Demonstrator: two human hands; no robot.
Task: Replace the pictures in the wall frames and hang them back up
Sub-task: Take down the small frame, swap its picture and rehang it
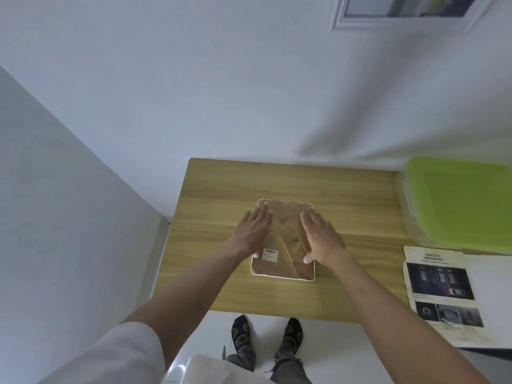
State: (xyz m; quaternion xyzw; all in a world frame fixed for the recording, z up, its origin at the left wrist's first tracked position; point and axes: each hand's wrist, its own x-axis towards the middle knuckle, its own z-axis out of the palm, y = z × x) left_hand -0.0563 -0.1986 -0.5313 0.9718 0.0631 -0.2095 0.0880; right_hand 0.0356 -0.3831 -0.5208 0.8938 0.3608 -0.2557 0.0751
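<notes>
Both hands lie flat on the back of a white frame (pixel 282 277) that rests face down at the centre of the picture, on a wooden table (pixel 221 189). The left hand (pixel 253 231) has its fingers straight and spread over the frame's left half, thumb near the left rim beside a barcode label (pixel 270 255). The right hand (pixel 321 236) covers the right half the same way, fingers straight, thumb tip pressed by the lower right rim. Neither hand grips anything; both press with open palms.

Between the hands the brown backing (pixel 279 217) shows a folded stand and what look like creases; whether any tabs hold it I cannot tell.

Judging by this, the step is seating or freeing the backing. To do it well, keep the pressure even on both halves so the frame does not skate across the smooth wood, and work the edges with the thumbs rather than prying at one corner, which could bend the board or stress the glazing beneath.

At the lower right of the picture lies a printed sheet (pixel 440 284) headed "SAFETY", possibly the replacement picture. Above it, at the right edge, sits a box with a green lid (pixel 457 200). Another frame (pixel 340 23) hangs on the wall at the top right.
</notes>
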